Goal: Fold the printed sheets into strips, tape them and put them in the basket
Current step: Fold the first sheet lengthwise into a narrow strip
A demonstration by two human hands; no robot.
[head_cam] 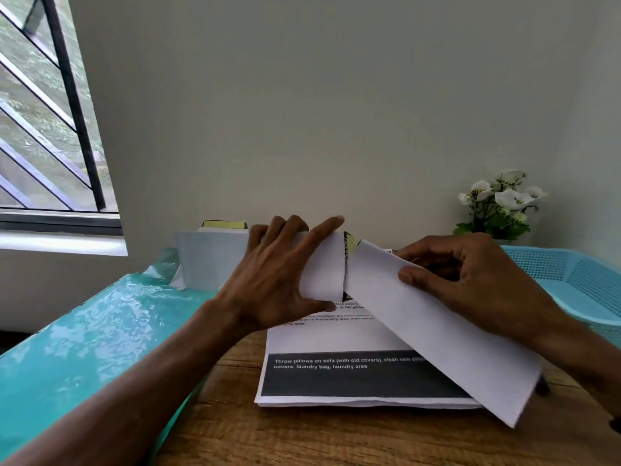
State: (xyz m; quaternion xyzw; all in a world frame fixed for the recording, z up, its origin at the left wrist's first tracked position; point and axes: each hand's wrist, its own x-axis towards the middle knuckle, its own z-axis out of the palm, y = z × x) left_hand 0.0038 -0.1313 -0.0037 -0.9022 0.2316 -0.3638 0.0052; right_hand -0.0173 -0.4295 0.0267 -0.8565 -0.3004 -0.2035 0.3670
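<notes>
Printed white paper sheets (336,344) lie stacked on the wooden tabletop (268,438), the top one showing a dark band of white text. Furthest left, a glossy teal plastic cover (87,331) drapes the table's edge below the barred window (43,122). A pale upright box or paper stack (211,260) stands against the wall; I cannot tell which. Next comes the left hand (268,280), fingers spread and curled over one end of a folded white paper strip (403,314), thumb beneath. The strip is held above the stack and looks bent or parted at its middle, where a dark printed edge shows. The right hand (470,280) pinches the longer part between thumb and curled fingers. Beyond it sit white artificial flowers (504,203) and the light-blue plastic mesh basket (571,284).

Risk, as I judge it: uneven pulling could tear the strip at that middle gap, or the folds could spring open. No tape is visible.
</notes>
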